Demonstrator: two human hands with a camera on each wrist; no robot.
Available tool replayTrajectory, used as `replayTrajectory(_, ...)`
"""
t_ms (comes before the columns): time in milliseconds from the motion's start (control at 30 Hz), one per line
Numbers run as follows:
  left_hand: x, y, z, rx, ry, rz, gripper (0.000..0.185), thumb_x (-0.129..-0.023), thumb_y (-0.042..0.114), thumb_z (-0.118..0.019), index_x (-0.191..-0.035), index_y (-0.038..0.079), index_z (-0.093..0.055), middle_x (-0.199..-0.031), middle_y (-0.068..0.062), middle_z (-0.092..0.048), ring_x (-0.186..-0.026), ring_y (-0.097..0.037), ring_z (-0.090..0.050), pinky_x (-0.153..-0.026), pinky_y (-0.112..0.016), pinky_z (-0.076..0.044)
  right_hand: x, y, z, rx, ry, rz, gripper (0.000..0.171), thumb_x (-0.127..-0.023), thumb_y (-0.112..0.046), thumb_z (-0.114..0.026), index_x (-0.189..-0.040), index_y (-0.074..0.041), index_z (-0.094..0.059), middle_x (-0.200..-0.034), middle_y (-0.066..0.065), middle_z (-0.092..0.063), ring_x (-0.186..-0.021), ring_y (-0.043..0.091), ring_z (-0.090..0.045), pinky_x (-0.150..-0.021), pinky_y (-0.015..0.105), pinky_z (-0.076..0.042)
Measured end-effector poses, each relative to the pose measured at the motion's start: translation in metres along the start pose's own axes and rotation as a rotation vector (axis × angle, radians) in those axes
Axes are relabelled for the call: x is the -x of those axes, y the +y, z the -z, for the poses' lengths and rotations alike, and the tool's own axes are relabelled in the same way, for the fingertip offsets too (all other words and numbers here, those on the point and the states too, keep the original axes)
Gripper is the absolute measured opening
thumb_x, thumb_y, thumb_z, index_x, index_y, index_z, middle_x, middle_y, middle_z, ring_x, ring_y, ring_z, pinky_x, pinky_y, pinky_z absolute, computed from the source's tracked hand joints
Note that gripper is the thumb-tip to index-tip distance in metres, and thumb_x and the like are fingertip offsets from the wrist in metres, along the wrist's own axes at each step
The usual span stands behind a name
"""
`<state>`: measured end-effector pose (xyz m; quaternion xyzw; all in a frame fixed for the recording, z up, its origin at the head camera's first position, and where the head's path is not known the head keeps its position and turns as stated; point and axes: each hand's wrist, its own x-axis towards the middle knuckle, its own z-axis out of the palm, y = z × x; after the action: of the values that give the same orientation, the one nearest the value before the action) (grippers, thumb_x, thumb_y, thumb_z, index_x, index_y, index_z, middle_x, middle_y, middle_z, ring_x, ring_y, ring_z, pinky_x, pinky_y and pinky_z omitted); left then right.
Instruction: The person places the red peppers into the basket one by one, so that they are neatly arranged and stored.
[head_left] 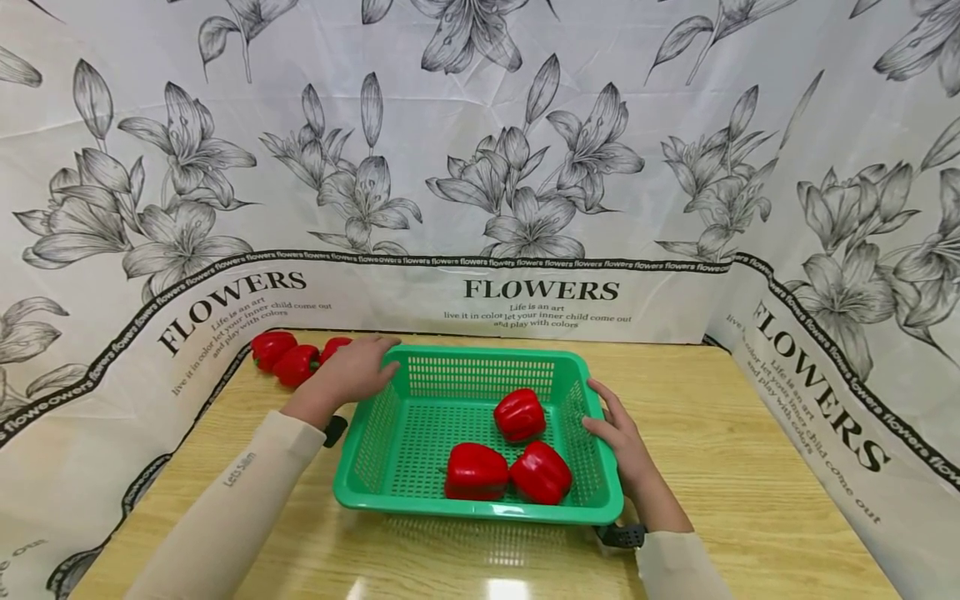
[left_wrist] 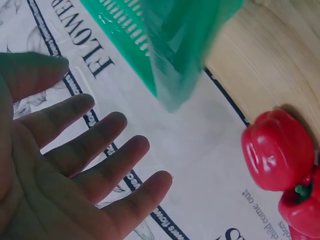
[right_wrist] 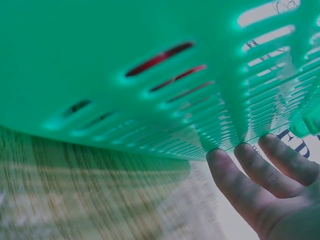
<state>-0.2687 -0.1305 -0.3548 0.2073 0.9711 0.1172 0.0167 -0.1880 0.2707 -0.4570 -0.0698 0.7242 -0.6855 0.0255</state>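
A green plastic basket (head_left: 420, 504) with slotted walls holds three red bell peppers (head_left: 477, 472). My right hand (head_left: 628, 442) grips its right rim, thumb over the inner side. In the right wrist view, the fingertips (right_wrist: 220, 160) meet the outer slotted wall (right_wrist: 165, 112), and wood shows below the basket's lower edge. My left hand (head_left: 348, 375) is by the basket's back left corner, fingers spread and fairly straight. The left wrist view shows that palm (left_wrist: 40, 190) with nothing in it and the basket's green corner (left_wrist: 180, 50) beyond the fingers.
Several more red bell peppers (head_left: 296, 365) lie on the wooden table (head_left: 697, 433) at the back left, beside my left hand. A white flower-print cloth (head_left: 540, 304) stands along the back and both sides.
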Motion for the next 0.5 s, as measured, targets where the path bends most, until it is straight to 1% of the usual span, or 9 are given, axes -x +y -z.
replayTrajectory(133, -0.002, -0.008, -0.002, -0.011, 0.025, 0.008, 0.046, -0.097, 0.015, -0.045, -0.142, 0.002, -0.045, -0.141, -0.02, -0.051, -0.129, -0.04, -0.049, -0.105, -0.055, -0.042, 0.0, 0.0, 0.0, 0.0, 0.005, -0.003, 0.062, -0.101, -0.02, -0.047, -0.155, -0.021, -0.016, -0.147, 0.027, -0.035, -0.105, 0.024, -0.065, -0.082, 0.046, -0.058)
replayTrajectory(200, -0.002, -0.012, -0.004, -0.012, 0.029, 0.023, 0.046, -0.096, 0.012, -0.043, -0.142, 0.002, -0.046, -0.141, -0.02, -0.051, -0.128, -0.041, -0.049, -0.104, -0.056, -0.042, 0.001, 0.0, 0.0, -0.003, 0.002, -0.006, 0.062, -0.101, -0.02, -0.046, -0.155, -0.021, -0.016, -0.147, 0.027, -0.035, -0.105, 0.024, -0.065, -0.082, 0.046, -0.057)
replayTrajectory(333, -0.003, -0.02, -0.006, 0.003, 0.029, 0.059, 0.047, -0.097, 0.012, -0.042, -0.142, 0.003, -0.045, -0.143, -0.021, -0.049, -0.13, -0.042, -0.047, -0.106, -0.057, -0.04, 0.001, 0.0, 0.0, -0.005, -0.001, -0.005, 0.062, -0.101, -0.019, -0.046, -0.155, -0.02, -0.016, -0.147, 0.028, -0.035, -0.105, 0.025, -0.066, -0.082, 0.047, -0.057)
replayTrajectory(500, -0.007, -0.029, -0.008, -0.009, 0.01, 0.083, 0.048, -0.096, 0.011, -0.04, -0.143, 0.003, -0.043, -0.145, -0.022, -0.046, -0.133, -0.043, -0.044, -0.107, -0.057, -0.039, 0.0, 0.0, -0.001, -0.015, 0.008, -0.004, 0.062, -0.1, -0.019, -0.047, -0.155, -0.021, -0.016, -0.147, 0.027, -0.035, -0.104, 0.023, -0.066, -0.081, 0.046, -0.058)
